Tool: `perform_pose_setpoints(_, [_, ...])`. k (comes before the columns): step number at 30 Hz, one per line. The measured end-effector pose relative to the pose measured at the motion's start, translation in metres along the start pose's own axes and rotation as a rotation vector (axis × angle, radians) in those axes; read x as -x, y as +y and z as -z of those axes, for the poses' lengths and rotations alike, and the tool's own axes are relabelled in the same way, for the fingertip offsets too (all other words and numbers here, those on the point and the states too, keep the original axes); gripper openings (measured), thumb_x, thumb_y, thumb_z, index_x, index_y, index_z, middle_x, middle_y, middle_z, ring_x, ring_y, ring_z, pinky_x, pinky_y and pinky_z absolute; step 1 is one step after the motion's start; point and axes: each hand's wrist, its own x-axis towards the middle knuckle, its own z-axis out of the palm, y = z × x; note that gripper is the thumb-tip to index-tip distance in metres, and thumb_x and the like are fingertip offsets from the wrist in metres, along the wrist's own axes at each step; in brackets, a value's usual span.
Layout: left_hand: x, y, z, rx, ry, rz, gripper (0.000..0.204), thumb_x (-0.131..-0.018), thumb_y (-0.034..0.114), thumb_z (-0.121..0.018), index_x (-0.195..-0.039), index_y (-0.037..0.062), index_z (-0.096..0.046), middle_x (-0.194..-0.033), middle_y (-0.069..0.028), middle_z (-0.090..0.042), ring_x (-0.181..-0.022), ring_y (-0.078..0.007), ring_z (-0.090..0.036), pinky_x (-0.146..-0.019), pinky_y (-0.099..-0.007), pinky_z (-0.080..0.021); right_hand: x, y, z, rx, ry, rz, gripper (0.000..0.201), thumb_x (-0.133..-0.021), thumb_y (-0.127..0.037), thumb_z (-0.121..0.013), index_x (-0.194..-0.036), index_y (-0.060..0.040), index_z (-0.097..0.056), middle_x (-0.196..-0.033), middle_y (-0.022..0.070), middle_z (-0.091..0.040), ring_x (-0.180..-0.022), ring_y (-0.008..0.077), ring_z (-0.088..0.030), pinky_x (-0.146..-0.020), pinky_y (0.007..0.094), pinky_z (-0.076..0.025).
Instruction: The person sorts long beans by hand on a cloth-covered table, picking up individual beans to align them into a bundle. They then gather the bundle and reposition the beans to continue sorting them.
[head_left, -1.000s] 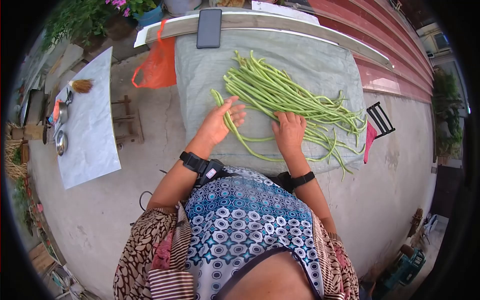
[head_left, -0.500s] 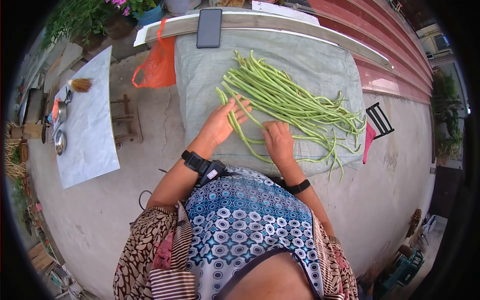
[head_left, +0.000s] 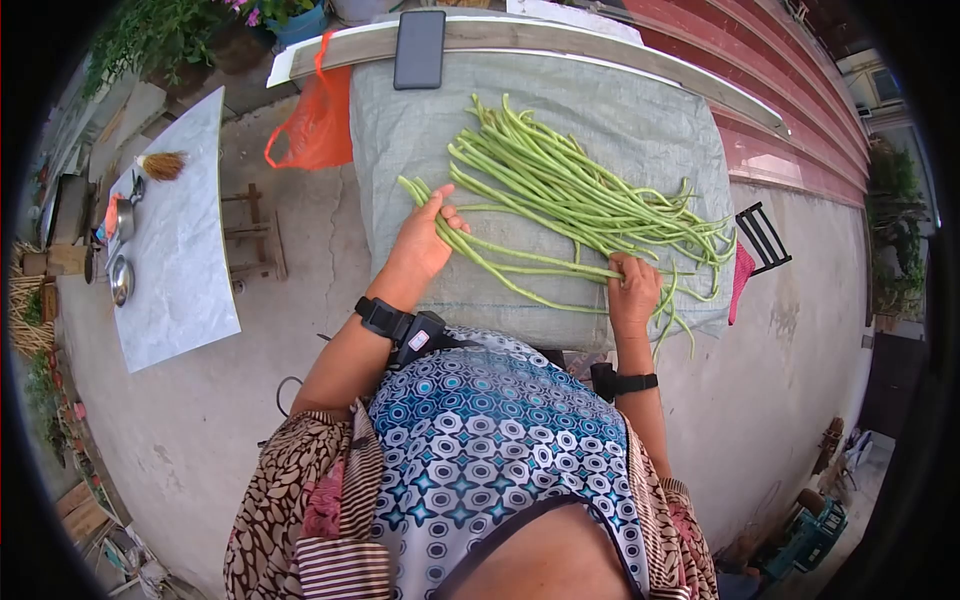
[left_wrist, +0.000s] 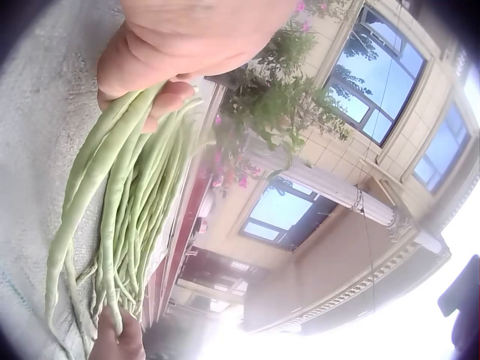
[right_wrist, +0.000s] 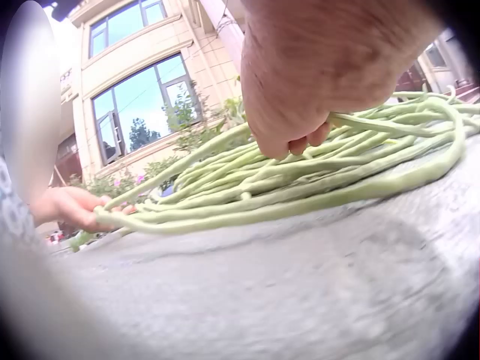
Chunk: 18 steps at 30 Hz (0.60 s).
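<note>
A pile of long green beans (head_left: 560, 185) lies on a table covered with a grey woven sheet (head_left: 400, 120). My left hand (head_left: 425, 240) holds a few long beans (left_wrist: 86, 180) near one end, thumb over them, at the left of the pile. Farther along, my right hand (head_left: 633, 290) pinches a bean stretched between the two hands, near the pile's lower right. In the right wrist view, its curled fingers (right_wrist: 300, 142) are close over the beans, and my left hand shows at the far end of the strands.
A phone (head_left: 419, 50) lies at the back edge by a long board (head_left: 590, 48). An orange plastic bag (head_left: 322, 125) hangs at the table's left corner. Further left stands a side table (head_left: 180, 260) with a small brush (head_left: 163, 166) and metal bowls. A black stool (head_left: 763, 238) is right.
My right hand first moved left, then drew right along the beans, pulling one taut. My left hand first picked up another bean from the pile and then shifted slightly left with the bunch.
</note>
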Motion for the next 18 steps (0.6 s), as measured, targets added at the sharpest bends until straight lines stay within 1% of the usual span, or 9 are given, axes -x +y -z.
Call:
perform_pose_setpoints(2, [0.0, 0.002, 0.003, 0.021, 0.039, 0.005, 0.03, -0.102, 0.024, -0.044, -0.125, 0.0057, -0.046, -0.072, -0.0005, -0.044, -0.065, -0.0145, -0.044, -0.07, -0.036, -0.045, 0.002, 0.035, 0.014, 0.12, 0.027, -0.126, 0.011, -0.077, -0.013, -0.071, -0.085, -0.0158, -0.065, -0.073, 0.0004, -0.059, -0.075, 0.0209, -0.057, -0.08, 0.0372, -0.041])
perform_pose_setpoints(5, [0.0, 0.003, 0.0, 0.02, 0.028, 0.013, 0.03, -0.102, 0.022, -0.044, -0.127, 0.006, -0.046, -0.073, -0.0009, -0.046, -0.065, -0.0146, -0.045, -0.07, -0.0359, -0.045, -0.001, 0.071, 0.04, 0.244, 0.098, -0.171, 0.012, -0.077, -0.015, -0.072, -0.087, -0.0173, -0.066, -0.073, -0.0022, -0.059, -0.074, 0.0189, -0.057, -0.083, 0.0368, -0.041])
perform_pose_setpoints(7, [0.0, 0.002, -0.005, -0.015, -0.015, 0.014, 0.031, -0.101, 0.021, -0.045, -0.129, 0.0061, -0.045, -0.074, -0.0011, -0.047, -0.066, -0.0148, -0.046, -0.07, -0.0359, -0.045, -0.005, 0.083, 0.053, 0.319, 0.129, -0.205, 0.013, -0.076, -0.016, -0.073, -0.088, -0.018, -0.066, -0.076, -0.0028, -0.06, -0.076, 0.0186, -0.057, -0.084, 0.0366, -0.04])
perform_pose_setpoints(10, [0.0, -0.001, -0.01, -0.071, -0.088, 0.001, 0.036, -0.101, 0.02, -0.046, -0.133, 0.0055, -0.043, -0.076, -0.0016, -0.049, -0.068, -0.0151, -0.049, -0.072, -0.0358, -0.047, -0.013, 0.091, 0.061, 0.419, 0.311, -0.304, 0.022, -0.075, -0.017, -0.073, -0.096, -0.0198, -0.066, -0.086, -0.0036, -0.064, -0.084, 0.0195, -0.059, -0.086, 0.0365, -0.04])
perform_pose_setpoints(13, [0.0, -0.001, -0.01, -0.057, -0.199, -0.025, 0.038, -0.1, 0.019, -0.047, -0.136, 0.0063, -0.041, -0.081, -0.0016, -0.052, -0.075, -0.0152, -0.053, -0.078, -0.0363, -0.049, -0.018, 0.084, 0.057, 0.349, 0.056, -0.43, 0.034, -0.072, -0.016, -0.074, -0.105, -0.0197, -0.064, -0.097, -0.0031, -0.065, -0.093, 0.0212, -0.059, -0.09, 0.0395, -0.038])
perform_pose_setpoints(14, [0.0, 0.0, -0.01, -0.056, -0.212, -0.02, 0.039, -0.1, 0.018, -0.048, -0.136, 0.0058, -0.04, -0.086, -0.0033, -0.054, -0.081, -0.0167, -0.055, -0.081, -0.0368, -0.05, -0.014, 0.077, 0.058, 0.348, -0.226, -0.41, 0.047, -0.07, -0.013, -0.073, -0.115, -0.019, -0.061, -0.104, 0.0011, -0.064, -0.103, 0.0249, -0.057, -0.095, 0.0444, -0.036])
perform_pose_setpoints(15, [0.002, 0.003, -0.013, -0.054, -0.226, -0.016, 0.041, -0.099, 0.017, -0.048, -0.137, 0.0054, -0.04, -0.092, -0.0049, -0.056, -0.086, -0.0182, -0.057, -0.085, -0.0373, -0.05, -0.012, 0.067, 0.053, 0.318, -0.37, -0.402, 0.055, -0.068, -0.01, -0.073, -0.12, -0.0178, -0.059, -0.109, 0.0049, -0.063, -0.11, 0.0281, -0.054, -0.098, 0.0497, -0.033])
perform_pose_setpoints(17, [0.006, 0.006, -0.017, -0.048, -0.245, 0.0, 0.043, -0.099, 0.016, -0.049, -0.139, 0.0063, -0.038, -0.104, -0.008, -0.058, -0.098, -0.0215, -0.058, -0.091, -0.04, -0.049, -0.013, 0.04, 0.048, 0.112, -0.357, -0.354, 0.058, -0.07, -0.008, -0.071, -0.125, -0.0171, -0.056, -0.114, 0.0073, -0.062, -0.115, 0.0309, -0.052, -0.1, 0.0489, -0.033])
perform_pose_setpoints(18, [0.007, 0.006, -0.019, -0.047, -0.251, 0.016, 0.044, -0.099, 0.016, -0.048, -0.14, 0.0077, -0.037, -0.11, -0.0096, -0.057, -0.103, -0.0232, -0.057, -0.094, -0.0421, -0.048, -0.018, 0.024, 0.049, 0.047, -0.384, -0.248, 0.055, -0.07, -0.007, -0.07, -0.123, -0.0161, -0.057, -0.114, 0.0077, -0.062, -0.114, 0.0311, -0.052, -0.099, 0.0473, -0.034])
